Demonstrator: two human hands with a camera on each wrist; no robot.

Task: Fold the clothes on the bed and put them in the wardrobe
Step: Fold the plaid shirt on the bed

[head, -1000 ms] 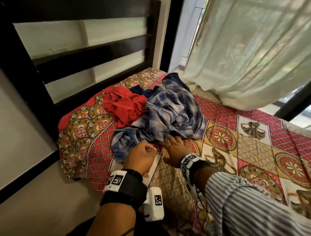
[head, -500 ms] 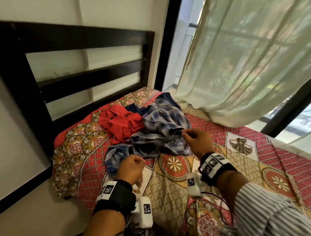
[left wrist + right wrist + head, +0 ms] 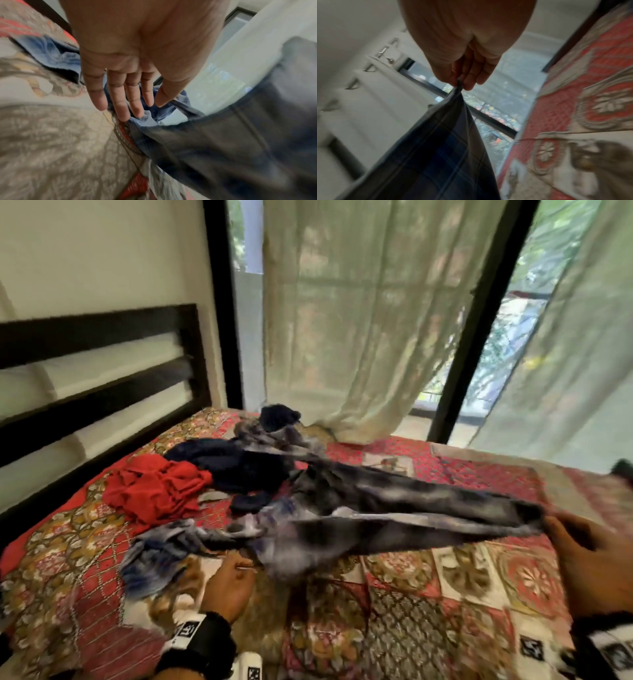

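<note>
A blue plaid shirt [image 3: 394,508] is stretched in the air from the clothes pile toward the right. My right hand [image 3: 561,535] pinches its edge between thumb and fingers, which shows plainly in the right wrist view [image 3: 461,84]. My left hand [image 3: 236,570] is low over the bedspread below the shirt's near end. In the left wrist view its fingers [image 3: 123,108] are straight, with their tips touching a fold of the plaid shirt [image 3: 223,148]. A red garment [image 3: 154,491] and a dark navy garment [image 3: 233,463] lie crumpled near the headboard.
The patterned red bedspread [image 3: 428,594] covers the bed. A dark slatted headboard [image 3: 96,392] stands at the left. Sheer curtains [image 3: 359,337] and a dark window frame [image 3: 479,337] are behind the bed. White doors with metal handles [image 3: 368,69] show in the right wrist view.
My right hand has pulled the plaid shirt off the pile, out to the right and up. The navy garment underneath is uncovered. My left hand has uncurled from a fist.
</note>
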